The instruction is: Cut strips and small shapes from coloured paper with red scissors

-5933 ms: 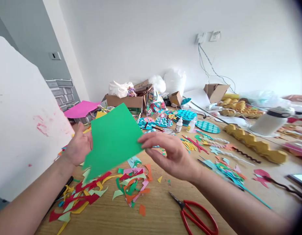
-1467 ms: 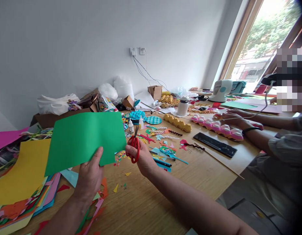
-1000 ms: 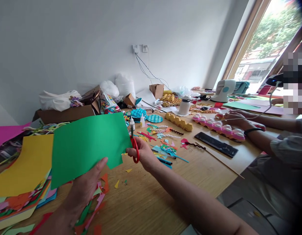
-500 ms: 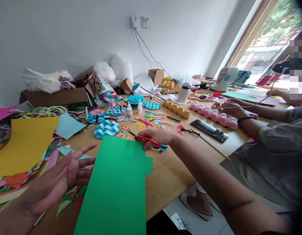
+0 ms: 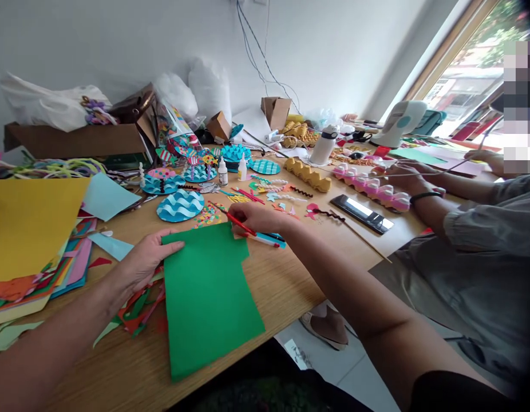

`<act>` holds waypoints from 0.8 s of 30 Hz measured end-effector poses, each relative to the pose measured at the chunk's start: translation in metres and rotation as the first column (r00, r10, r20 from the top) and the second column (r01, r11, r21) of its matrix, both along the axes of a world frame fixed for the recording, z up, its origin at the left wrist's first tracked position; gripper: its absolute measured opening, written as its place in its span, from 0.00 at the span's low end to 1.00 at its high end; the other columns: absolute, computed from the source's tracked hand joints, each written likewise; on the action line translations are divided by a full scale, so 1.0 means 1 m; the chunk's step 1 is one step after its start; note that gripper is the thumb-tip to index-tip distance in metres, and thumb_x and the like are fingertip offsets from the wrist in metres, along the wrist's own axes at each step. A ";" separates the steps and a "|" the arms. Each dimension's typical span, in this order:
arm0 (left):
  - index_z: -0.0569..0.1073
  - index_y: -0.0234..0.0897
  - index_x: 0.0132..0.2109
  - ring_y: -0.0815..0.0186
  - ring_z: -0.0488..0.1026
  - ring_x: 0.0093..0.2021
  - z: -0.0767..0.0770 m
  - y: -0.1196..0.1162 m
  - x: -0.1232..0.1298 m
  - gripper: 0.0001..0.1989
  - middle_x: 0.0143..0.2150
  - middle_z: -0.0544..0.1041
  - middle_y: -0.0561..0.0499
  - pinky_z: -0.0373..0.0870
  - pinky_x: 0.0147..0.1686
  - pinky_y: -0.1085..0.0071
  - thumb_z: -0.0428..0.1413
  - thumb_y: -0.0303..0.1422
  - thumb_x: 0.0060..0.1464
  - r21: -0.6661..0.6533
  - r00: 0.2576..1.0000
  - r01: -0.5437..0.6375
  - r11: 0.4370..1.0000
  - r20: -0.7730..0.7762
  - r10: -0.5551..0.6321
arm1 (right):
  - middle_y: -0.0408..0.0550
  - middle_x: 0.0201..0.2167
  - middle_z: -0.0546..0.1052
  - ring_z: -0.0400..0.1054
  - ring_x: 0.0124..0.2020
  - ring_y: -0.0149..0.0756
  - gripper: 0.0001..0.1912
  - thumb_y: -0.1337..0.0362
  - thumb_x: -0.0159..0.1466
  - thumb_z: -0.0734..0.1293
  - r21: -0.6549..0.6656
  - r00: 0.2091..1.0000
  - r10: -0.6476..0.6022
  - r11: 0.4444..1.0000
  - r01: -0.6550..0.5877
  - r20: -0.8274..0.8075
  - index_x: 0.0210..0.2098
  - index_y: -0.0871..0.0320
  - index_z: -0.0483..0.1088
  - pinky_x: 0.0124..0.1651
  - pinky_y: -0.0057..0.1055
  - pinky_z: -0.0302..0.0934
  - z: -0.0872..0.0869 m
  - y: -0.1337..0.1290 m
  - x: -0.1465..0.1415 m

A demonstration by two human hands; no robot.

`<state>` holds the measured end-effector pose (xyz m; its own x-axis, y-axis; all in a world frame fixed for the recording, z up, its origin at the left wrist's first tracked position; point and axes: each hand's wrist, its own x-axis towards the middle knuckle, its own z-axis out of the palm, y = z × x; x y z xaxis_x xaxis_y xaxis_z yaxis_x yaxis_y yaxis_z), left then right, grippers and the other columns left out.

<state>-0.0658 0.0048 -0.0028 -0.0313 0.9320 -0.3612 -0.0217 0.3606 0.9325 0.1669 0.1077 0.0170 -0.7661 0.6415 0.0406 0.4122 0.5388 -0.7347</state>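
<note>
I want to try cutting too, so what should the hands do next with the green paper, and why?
Probably turn the red scissors toward the edge of the green paper: the right hand holds them with the tips pointing away, past the paper's far edge, while the left hand has its thumb on the paper's far left corner, which might help steady it.
</note>
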 end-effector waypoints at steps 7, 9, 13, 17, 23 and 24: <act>0.71 0.36 0.40 0.68 0.75 0.27 -0.003 -0.004 -0.008 0.16 0.29 0.80 0.57 0.72 0.31 0.73 0.63 0.33 0.42 0.041 0.999 -0.040 0.998 0.015 0.039 | 0.40 0.23 0.65 0.55 0.24 0.27 0.08 0.60 0.54 0.66 0.157 0.984 -0.171 0.972 0.176 -0.044 0.27 0.59 0.64 0.26 0.25 0.45 -0.005 -0.033 0.033; 0.70 0.36 0.41 0.69 0.75 0.26 -0.003 -0.004 -0.007 0.17 0.29 0.80 0.57 0.72 0.29 0.74 0.63 0.32 0.42 0.045 0.998 -0.062 0.997 0.033 0.061 | 0.40 0.21 0.65 0.53 0.22 0.26 0.07 0.61 0.56 0.64 0.197 0.971 -0.240 0.952 0.233 0.010 0.27 0.58 0.64 0.26 0.26 0.43 -0.005 -0.049 0.045; 0.70 0.37 0.40 0.69 0.75 0.26 0.001 -0.005 -0.003 0.15 0.27 0.80 0.57 0.73 0.29 0.74 0.62 0.32 0.43 0.055 0.996 -0.073 0.996 0.052 0.071 | 0.44 0.21 0.67 0.52 0.20 0.27 0.06 0.63 0.56 0.63 0.262 0.889 -0.330 0.932 0.252 0.317 0.25 0.57 0.66 0.25 0.28 0.42 -0.008 -0.081 0.068; 0.70 0.37 0.37 0.68 0.75 0.25 0.006 -0.010 0.001 0.14 0.25 0.79 0.57 0.73 0.29 0.73 0.63 0.33 0.42 0.084 0.996 -0.074 0.994 0.052 0.070 | 0.47 0.20 0.68 0.53 0.19 0.28 0.07 0.65 0.55 0.63 0.325 0.761 -0.394 0.911 0.253 0.515 0.22 0.58 0.67 0.24 0.30 0.43 -0.015 -0.095 0.084; 0.70 0.38 0.41 0.65 0.76 0.30 0.009 -0.014 0.005 0.18 0.30 0.80 0.54 0.75 0.29 0.71 0.64 0.34 0.41 0.106 0.990 -0.056 0.993 0.135 0.041 | 0.54 0.27 0.74 0.65 0.26 0.37 0.10 0.64 0.59 0.60 0.363 0.620 -0.414 0.907 0.215 0.667 0.27 0.60 0.71 0.26 0.30 0.49 -0.012 -0.096 0.086; 0.70 0.38 0.41 0.65 0.76 0.29 0.009 -0.015 0.004 0.18 0.30 0.80 0.54 0.75 0.29 0.71 0.64 0.33 0.40 0.114 0.989 -0.059 0.992 0.139 0.042 | 0.55 0.29 0.74 0.67 0.28 0.38 0.10 0.64 0.59 0.60 0.372 0.618 -0.426 0.901 0.222 0.661 0.28 0.61 0.71 0.27 0.30 0.51 -0.009 -0.097 0.083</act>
